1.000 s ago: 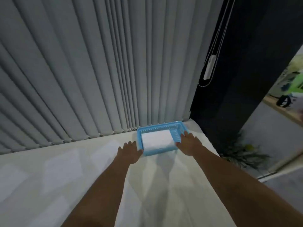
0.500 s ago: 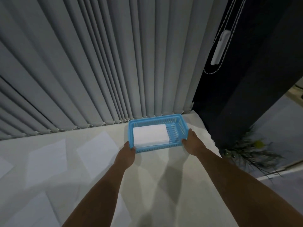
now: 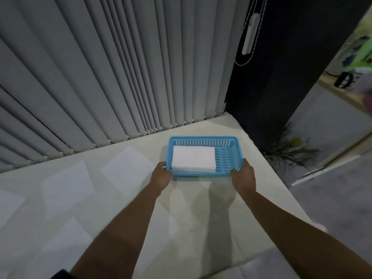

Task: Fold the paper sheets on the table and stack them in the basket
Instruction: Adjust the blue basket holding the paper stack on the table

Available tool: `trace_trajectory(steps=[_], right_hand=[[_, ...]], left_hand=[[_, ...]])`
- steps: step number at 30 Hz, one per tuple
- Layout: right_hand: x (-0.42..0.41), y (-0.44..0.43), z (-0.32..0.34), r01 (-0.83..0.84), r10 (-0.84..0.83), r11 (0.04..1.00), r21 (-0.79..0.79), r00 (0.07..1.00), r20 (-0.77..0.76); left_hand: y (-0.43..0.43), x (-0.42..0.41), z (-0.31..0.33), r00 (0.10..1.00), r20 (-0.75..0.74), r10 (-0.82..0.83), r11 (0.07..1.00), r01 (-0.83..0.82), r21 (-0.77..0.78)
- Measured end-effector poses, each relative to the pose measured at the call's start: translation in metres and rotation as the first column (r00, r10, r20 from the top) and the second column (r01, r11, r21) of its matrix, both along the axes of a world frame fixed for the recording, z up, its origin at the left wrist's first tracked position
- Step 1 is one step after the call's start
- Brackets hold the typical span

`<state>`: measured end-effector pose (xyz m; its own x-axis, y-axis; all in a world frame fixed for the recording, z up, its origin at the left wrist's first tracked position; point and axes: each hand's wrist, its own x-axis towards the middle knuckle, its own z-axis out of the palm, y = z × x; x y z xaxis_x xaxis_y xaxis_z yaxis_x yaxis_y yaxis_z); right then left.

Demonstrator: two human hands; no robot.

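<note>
I see the basket (image 3: 201,138) near the far right corner of the table (image 3: 201,208), just in front of the blinds (image 3: 120,67). A stack of folded sheets (image 3: 193,161) lies in its left part. My left hand (image 3: 161,176) holds its near left corner, and my right hand (image 3: 244,175) holds its near right corner. Flat sheets (image 3: 66,182) lie on the table to the left.

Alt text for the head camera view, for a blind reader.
A left hand and right hand grip the near corners of a blue basket holding folded paper; flat sheets lie on the table beside it.
</note>
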<state>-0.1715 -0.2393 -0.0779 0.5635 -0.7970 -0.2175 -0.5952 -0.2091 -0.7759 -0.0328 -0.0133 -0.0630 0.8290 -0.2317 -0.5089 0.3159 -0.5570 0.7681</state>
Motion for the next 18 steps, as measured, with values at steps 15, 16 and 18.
trace_trajectory(steps=[15,16,18], right_hand=[[-0.12,0.133,-0.008,0.416,-0.419,0.905,0.091,0.908,0.02],[-0.121,0.134,-0.009,0.413,-0.416,0.906,0.087,0.909,0.018],[-0.123,0.133,-0.011,0.402,-0.405,0.912,0.084,0.914,0.02]], left_hand=[[0.052,-0.057,-0.008,0.97,0.053,-0.237,0.971,0.238,-0.024],[0.052,-0.059,-0.008,0.965,0.067,-0.254,0.967,0.256,-0.016],[0.053,-0.06,-0.007,0.953,0.098,-0.288,0.957,0.289,0.004]])
